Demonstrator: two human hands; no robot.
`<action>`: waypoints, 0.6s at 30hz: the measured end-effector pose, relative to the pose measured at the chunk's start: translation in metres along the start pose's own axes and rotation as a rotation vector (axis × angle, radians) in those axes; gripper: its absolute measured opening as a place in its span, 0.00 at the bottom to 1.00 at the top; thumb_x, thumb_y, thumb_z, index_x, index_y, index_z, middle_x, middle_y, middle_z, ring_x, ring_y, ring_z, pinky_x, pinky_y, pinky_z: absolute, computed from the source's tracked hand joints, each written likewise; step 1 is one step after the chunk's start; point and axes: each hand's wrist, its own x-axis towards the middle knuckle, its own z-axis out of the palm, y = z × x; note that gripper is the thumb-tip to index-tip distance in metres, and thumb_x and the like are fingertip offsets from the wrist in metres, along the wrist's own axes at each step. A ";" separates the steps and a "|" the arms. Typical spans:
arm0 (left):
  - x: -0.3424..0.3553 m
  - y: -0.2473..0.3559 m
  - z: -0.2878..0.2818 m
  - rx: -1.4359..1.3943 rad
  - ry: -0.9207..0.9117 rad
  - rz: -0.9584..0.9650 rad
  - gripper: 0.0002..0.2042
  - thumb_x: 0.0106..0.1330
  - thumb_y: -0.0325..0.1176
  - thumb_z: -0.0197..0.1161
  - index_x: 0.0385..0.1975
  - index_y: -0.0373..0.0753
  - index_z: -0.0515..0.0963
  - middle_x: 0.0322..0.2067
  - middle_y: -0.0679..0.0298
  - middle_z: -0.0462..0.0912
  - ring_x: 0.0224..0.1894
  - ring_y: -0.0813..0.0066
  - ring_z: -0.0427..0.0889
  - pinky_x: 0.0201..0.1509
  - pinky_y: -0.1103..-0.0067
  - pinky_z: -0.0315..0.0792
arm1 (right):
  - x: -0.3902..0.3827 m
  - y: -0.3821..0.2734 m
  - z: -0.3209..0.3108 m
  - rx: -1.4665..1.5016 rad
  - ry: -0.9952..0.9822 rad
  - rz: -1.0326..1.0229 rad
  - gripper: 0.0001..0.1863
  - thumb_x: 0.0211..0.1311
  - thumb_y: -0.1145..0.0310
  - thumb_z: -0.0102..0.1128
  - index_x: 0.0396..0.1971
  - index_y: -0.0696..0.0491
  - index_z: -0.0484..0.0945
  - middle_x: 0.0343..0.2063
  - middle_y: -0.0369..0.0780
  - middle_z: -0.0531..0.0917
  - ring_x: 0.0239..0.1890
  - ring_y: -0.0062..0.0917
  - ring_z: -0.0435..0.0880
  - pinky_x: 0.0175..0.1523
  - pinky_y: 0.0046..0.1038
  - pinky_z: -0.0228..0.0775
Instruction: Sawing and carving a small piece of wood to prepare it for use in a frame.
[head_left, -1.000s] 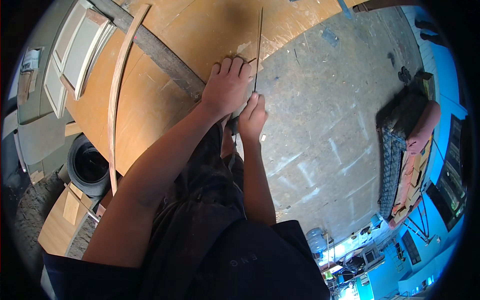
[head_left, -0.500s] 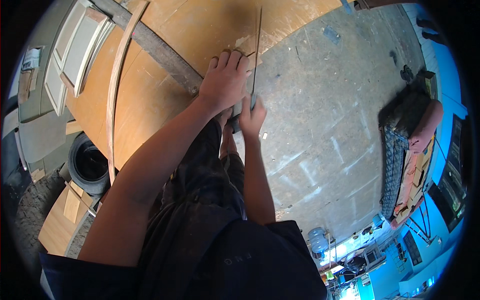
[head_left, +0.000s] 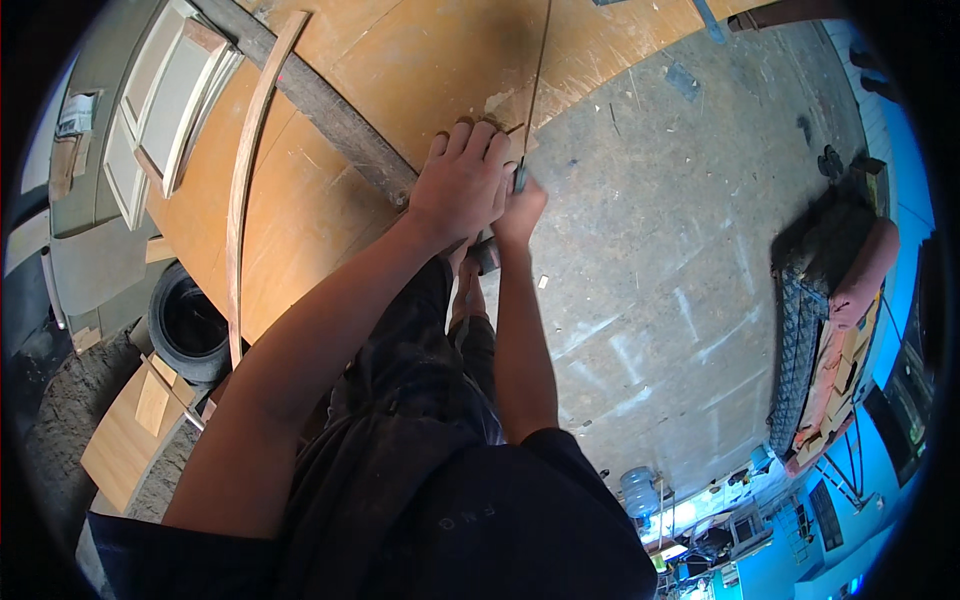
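My right hand (head_left: 522, 212) is closed round the handle of a hand saw (head_left: 536, 95). Its thin blade, nearly edge-on, points away from me over the edge of the wooden tabletop (head_left: 400, 90). Just left of the saw, my left hand (head_left: 460, 178) presses down with its fingers curled over what looks like a piece of wood (head_left: 515, 128). Only a small tip of that piece shows past the fingers; the hand hides the rest. The two hands are close together, and the place where blade and wood meet cannot be seen clearly.
A dark weathered plank (head_left: 330, 115) and a curved wood strip (head_left: 243, 190) lie on the tabletop. Pale framed panels (head_left: 165, 110) stand at the far left, with a black tyre (head_left: 192, 325) nearer. A padded stack (head_left: 830, 330) is on the right, beyond the concrete floor (head_left: 670, 230).
My right hand has pushed forward, away from me, with the saw, and now sits closer beside the left hand. The left hand keeps its grip. The whole view has shifted slightly.
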 end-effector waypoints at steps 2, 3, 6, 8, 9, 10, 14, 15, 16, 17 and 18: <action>0.001 0.000 -0.003 -0.012 -0.003 -0.004 0.14 0.60 0.37 0.61 0.41 0.37 0.72 0.41 0.57 0.72 0.45 0.58 0.71 0.46 0.67 0.65 | 0.011 -0.008 0.001 0.069 -0.026 -0.057 0.10 0.54 0.70 0.63 0.20 0.59 0.76 0.15 0.48 0.77 0.18 0.39 0.77 0.27 0.37 0.68; 0.000 0.001 -0.004 -0.031 -0.015 -0.019 0.13 0.62 0.36 0.59 0.41 0.37 0.71 0.41 0.55 0.72 0.46 0.56 0.72 0.47 0.65 0.66 | 0.005 0.000 0.003 0.022 -0.027 -0.058 0.09 0.55 0.71 0.63 0.20 0.59 0.76 0.15 0.47 0.77 0.17 0.36 0.76 0.27 0.36 0.68; 0.003 0.008 -0.010 -0.061 -0.040 -0.036 0.12 0.63 0.35 0.58 0.41 0.36 0.70 0.42 0.54 0.72 0.47 0.54 0.72 0.49 0.63 0.66 | -0.044 0.065 0.002 -0.067 -0.015 -0.054 0.11 0.57 0.72 0.62 0.19 0.60 0.74 0.13 0.45 0.76 0.15 0.28 0.67 0.25 0.32 0.65; 0.006 0.007 -0.011 -0.062 -0.051 -0.046 0.12 0.64 0.35 0.58 0.41 0.36 0.71 0.42 0.54 0.72 0.47 0.54 0.72 0.49 0.63 0.66 | -0.081 0.091 -0.008 -0.056 -0.022 0.089 0.16 0.57 0.71 0.64 0.13 0.58 0.71 0.09 0.35 0.70 0.18 0.13 0.65 0.21 0.30 0.61; 0.007 0.007 -0.009 -0.064 -0.039 -0.033 0.12 0.64 0.35 0.58 0.41 0.36 0.71 0.42 0.54 0.72 0.47 0.54 0.72 0.49 0.63 0.66 | -0.082 0.091 -0.009 -0.056 -0.025 0.089 0.16 0.57 0.71 0.64 0.13 0.58 0.71 0.09 0.35 0.70 0.18 0.13 0.65 0.21 0.30 0.61; 0.004 0.009 -0.008 -0.069 -0.031 -0.024 0.12 0.64 0.35 0.58 0.41 0.36 0.71 0.42 0.54 0.73 0.46 0.54 0.72 0.49 0.64 0.66 | -0.085 0.089 -0.013 -0.031 -0.030 0.147 0.17 0.57 0.72 0.65 0.12 0.57 0.70 0.09 0.34 0.69 0.18 0.13 0.64 0.21 0.30 0.60; 0.002 -0.001 -0.007 -0.058 -0.002 -0.015 0.12 0.64 0.36 0.58 0.41 0.36 0.71 0.42 0.54 0.73 0.46 0.54 0.72 0.47 0.64 0.65 | -0.058 0.051 -0.008 -0.066 -0.015 0.088 0.17 0.59 0.69 0.63 0.14 0.58 0.70 0.10 0.40 0.70 0.15 0.20 0.65 0.22 0.31 0.60; 0.001 0.000 -0.010 -0.047 -0.037 0.011 0.12 0.64 0.36 0.58 0.41 0.36 0.71 0.42 0.54 0.73 0.46 0.54 0.72 0.47 0.63 0.65 | -0.047 0.031 -0.007 -0.167 0.006 0.047 0.15 0.60 0.68 0.62 0.17 0.59 0.74 0.12 0.47 0.74 0.13 0.28 0.68 0.23 0.34 0.63; 0.000 0.003 -0.012 -0.038 -0.073 0.040 0.12 0.64 0.36 0.58 0.41 0.36 0.71 0.42 0.54 0.73 0.46 0.54 0.72 0.47 0.63 0.65 | -0.029 0.015 -0.005 -0.077 -0.018 0.010 0.15 0.61 0.68 0.62 0.18 0.60 0.74 0.13 0.48 0.75 0.14 0.31 0.73 0.23 0.35 0.64; 0.001 0.003 -0.010 -0.040 -0.073 0.048 0.12 0.64 0.36 0.58 0.41 0.36 0.71 0.42 0.54 0.73 0.46 0.54 0.72 0.47 0.63 0.65 | -0.008 0.009 -0.003 0.014 -0.034 -0.037 0.14 0.61 0.68 0.61 0.19 0.60 0.74 0.14 0.49 0.76 0.16 0.34 0.78 0.24 0.36 0.65; 0.001 0.002 -0.006 -0.036 -0.051 0.017 0.12 0.64 0.36 0.58 0.42 0.36 0.71 0.42 0.54 0.73 0.46 0.54 0.72 0.47 0.63 0.65 | -0.003 0.016 0.002 0.014 -0.026 -0.038 0.14 0.61 0.68 0.61 0.19 0.60 0.74 0.14 0.49 0.76 0.16 0.34 0.78 0.24 0.36 0.65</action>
